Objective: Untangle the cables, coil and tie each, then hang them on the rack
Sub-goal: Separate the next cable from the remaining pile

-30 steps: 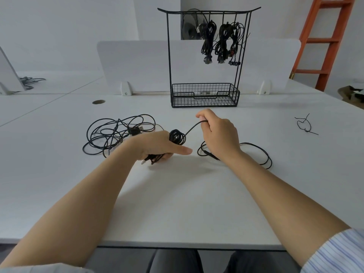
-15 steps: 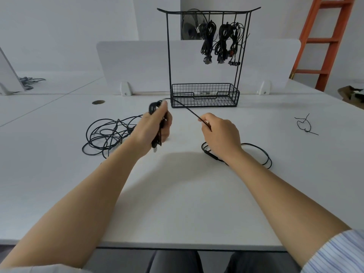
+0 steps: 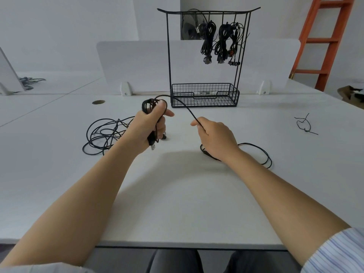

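Several loops of the cable (image 3: 147,105) sit clamped in my left hand (image 3: 149,126) at eleven o'clock while my right hand (image 3: 215,134) at one o'clock pinches its free run, so I'm mid-coil, I judge, and the next wrap needs slack fed leftward.

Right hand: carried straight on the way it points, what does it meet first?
Probably the left hand, gripping the coil: the right hand, pinching the cable, points up-left toward it, with only table between. Depth is uncertain.

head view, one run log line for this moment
step: coiling | left hand grips coil | right hand pinches strand | tangle lies loose | rack holds bundles
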Available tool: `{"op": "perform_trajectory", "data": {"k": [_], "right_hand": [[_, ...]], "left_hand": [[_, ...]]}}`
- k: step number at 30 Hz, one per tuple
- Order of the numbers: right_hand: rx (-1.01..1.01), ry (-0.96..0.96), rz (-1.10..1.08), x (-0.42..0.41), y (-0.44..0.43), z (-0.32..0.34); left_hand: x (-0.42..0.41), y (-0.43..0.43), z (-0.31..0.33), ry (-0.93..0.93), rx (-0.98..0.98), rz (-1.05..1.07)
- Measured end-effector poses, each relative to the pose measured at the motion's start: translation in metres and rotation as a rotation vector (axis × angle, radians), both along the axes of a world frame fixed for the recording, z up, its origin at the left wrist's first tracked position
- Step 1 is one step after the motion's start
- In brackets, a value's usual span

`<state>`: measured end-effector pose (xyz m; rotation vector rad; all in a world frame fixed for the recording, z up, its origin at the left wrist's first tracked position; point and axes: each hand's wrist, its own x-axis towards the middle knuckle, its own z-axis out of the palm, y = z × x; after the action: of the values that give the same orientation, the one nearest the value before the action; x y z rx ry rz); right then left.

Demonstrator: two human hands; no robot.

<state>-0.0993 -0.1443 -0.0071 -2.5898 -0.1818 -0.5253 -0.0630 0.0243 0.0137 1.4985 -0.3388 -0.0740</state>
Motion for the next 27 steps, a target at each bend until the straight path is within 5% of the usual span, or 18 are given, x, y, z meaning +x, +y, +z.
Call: {"op": "perform_trajectory", "data": {"k": [6,16,27], "right_hand": [[-0.036,0.080,-0.001,-0.003,0.002,0.002],[0.021,0.111,-0.140,0.003,-0.010,0.002],[0.017,0.169,0.065,-0.002,-0.001,0.005]], "left_hand": [[0.001,0.002,0.002,0.095,0.002,-0.010],[0.003,0.016,0.006,0.152,0.014,-0.321],[0.013,0.024,0.006,0.211,-0.619,-0.433]]}}
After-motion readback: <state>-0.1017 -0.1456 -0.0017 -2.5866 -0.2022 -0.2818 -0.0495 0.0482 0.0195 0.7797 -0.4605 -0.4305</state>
